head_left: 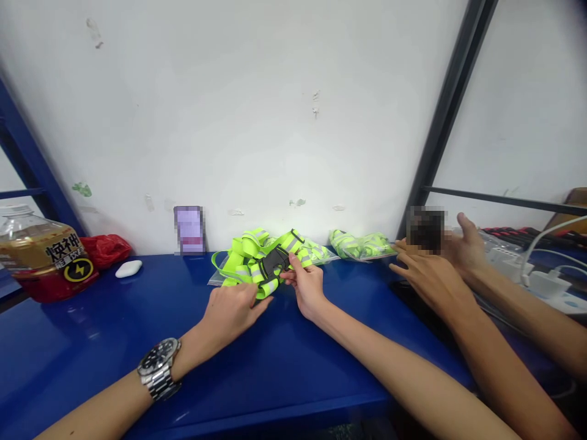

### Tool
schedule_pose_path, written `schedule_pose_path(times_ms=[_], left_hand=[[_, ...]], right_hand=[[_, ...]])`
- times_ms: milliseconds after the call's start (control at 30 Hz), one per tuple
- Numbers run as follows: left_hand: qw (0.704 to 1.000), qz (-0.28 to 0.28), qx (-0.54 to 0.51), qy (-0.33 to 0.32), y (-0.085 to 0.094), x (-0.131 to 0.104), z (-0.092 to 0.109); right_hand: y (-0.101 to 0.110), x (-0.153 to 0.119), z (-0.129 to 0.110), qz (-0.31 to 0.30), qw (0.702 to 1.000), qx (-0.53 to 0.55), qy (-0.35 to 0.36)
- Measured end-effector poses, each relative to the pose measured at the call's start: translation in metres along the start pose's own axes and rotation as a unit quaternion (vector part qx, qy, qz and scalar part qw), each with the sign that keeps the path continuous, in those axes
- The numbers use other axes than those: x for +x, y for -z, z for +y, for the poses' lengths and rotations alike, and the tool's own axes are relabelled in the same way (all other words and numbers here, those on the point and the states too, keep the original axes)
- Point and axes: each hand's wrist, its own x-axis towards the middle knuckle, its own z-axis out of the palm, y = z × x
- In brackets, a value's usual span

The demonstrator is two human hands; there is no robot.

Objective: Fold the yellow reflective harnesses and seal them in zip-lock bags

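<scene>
A bundle of fluorescent yellow-green reflective straps [247,247] with silver stripes lies on the blue table, partly over clear plastic. On its near side is a black side-release buckle [274,261]. My right hand [308,286] pinches the right end of this buckle between thumb and fingers. At the bundle's lower edge, my left hand [235,310] is curled against the strap, its thumb pointing right; the back of the hand hides most of its fingers. A wristwatch [159,362] with a metal band is on the left wrist.
Another bagged strap bundle [362,244] lies to the right. Beyond it, another person's hands [433,275] hold a blurred dark object [426,229]. A power strip [545,284] with cables is far right. Leftward are a phone [189,229], white earbud case [129,269], red bag [107,249] and large bottle [41,256].
</scene>
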Motion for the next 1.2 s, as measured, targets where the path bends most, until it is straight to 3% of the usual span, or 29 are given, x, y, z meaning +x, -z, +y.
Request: schedule_pose_path(times_ms=[67,167,333,433,600,667,700,800,933,1000,1100,1200], left_hand=[[0.996,-0.051,-0.046,-0.057,0.001,-0.006,0.017],[0.981,-0.113,-0.151,-0.035,-0.001,-0.008,0.034],[0.944,-0.065,-0.325,-0.003,-0.014,0.004,0.023],[0.882,-0.039,-0.468,0.045,-0.019,0.011,0.014],[0.719,0.089,-0.66,0.198,-0.021,0.017,0.014],[0.681,0.117,-0.679,0.249,-0.023,0.019,0.014],[0.676,0.124,-0.677,0.265,-0.024,0.02,0.012],[0.7,0.13,-0.651,0.264,-0.029,0.022,0.006],[0.77,0.128,-0.573,0.249,-0.031,0.021,-0.002],[0.801,0.113,-0.523,0.268,-0.031,0.02,-0.005],[0.845,0.057,-0.424,0.32,-0.03,0.02,-0.007],[0.906,0.049,-0.32,0.272,-0.032,0.021,-0.01]], right_hand=[[-0.002,-0.001,-0.004,0.013,0.999,0.027,-0.014],[-0.003,-0.004,-0.008,-0.006,0.998,0.052,-0.042],[-0.005,-0.012,-0.012,-0.034,0.996,0.057,-0.061],[-0.005,-0.014,-0.01,-0.017,0.997,0.036,-0.069],[-0.003,-0.014,0.001,-0.035,0.997,-0.051,-0.035],[-0.001,-0.015,0.006,-0.054,0.993,-0.104,-0.014],[0.001,-0.015,0.007,-0.06,0.989,-0.136,-0.005],[0.006,-0.012,0.008,-0.062,0.962,-0.263,0.031],[0.012,-0.007,0.003,-0.019,0.884,-0.44,0.158],[0.013,-0.006,0.0,-0.026,0.855,-0.469,0.221],[0.012,-0.005,-0.002,-0.064,0.837,-0.469,0.275],[0.011,-0.005,-0.001,-0.091,0.804,-0.501,0.307]])
